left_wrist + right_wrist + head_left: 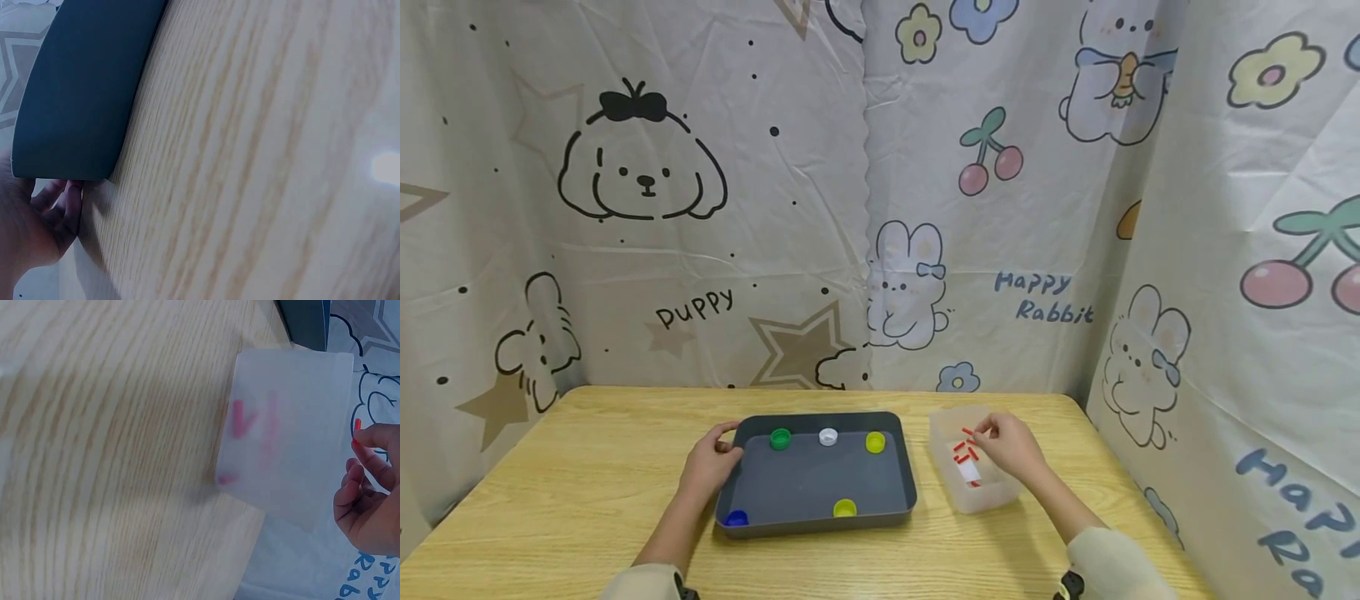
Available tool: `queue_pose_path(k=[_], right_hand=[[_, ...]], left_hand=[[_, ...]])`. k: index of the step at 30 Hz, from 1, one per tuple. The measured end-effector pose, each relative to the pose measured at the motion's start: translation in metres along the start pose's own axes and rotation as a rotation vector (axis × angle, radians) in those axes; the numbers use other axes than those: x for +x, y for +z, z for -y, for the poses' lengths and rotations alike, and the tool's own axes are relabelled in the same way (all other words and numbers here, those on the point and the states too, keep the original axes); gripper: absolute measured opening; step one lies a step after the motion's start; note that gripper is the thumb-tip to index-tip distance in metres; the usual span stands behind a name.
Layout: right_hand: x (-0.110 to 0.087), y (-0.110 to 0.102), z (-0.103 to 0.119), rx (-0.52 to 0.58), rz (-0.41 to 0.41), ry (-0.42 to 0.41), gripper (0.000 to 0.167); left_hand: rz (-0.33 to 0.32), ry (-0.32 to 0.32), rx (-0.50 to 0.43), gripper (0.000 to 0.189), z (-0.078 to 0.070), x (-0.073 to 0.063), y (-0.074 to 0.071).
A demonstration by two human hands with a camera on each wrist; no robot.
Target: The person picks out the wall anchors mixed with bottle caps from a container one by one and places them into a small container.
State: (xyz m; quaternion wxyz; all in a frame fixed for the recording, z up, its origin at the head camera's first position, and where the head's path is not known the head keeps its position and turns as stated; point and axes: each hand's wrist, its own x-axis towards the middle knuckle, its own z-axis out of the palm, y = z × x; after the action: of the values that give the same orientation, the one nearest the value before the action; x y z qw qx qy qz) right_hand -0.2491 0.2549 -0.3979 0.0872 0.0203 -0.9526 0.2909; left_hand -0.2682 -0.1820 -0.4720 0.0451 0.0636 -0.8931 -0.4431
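Note:
My left hand (706, 463) grips the left wall of a dark grey tray (820, 479), its fingers against the outer side in the left wrist view. Inside the tray sit small round lids: a green lid (780, 439), a white lid (827, 437) and a yellow lid (876, 442) along the back, with a blue lid (737, 518) and another yellow lid (845, 507) at the front. Over a translucent box (294, 381), my right hand (1011, 446) pinches a short red stick (357, 424) between thumb and forefinger. Several red sticks (973, 454) lie in that box.
The box stands just right of the tray on a wood-grain table (587, 467). A white piece (969, 472) shows inside the box. Behind the table and along its right side hangs a printed curtain (805, 250).

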Motion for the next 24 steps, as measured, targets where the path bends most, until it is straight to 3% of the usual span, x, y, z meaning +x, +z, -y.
queue_pose_path(k=[10, 24], right_hand=[[-0.005, 0.0, -0.015, 0.008, 0.027, -0.013, 0.008], [-0.008, 0.002, -0.017, -0.004, 0.027, -0.017, 0.007]], left_hand=[[0.016, 0.0, -0.006, 0.049, -0.001, 0.0, 0.001], [0.021, -0.002, 0.0, 0.049, 0.002, 0.002, 0.001]])
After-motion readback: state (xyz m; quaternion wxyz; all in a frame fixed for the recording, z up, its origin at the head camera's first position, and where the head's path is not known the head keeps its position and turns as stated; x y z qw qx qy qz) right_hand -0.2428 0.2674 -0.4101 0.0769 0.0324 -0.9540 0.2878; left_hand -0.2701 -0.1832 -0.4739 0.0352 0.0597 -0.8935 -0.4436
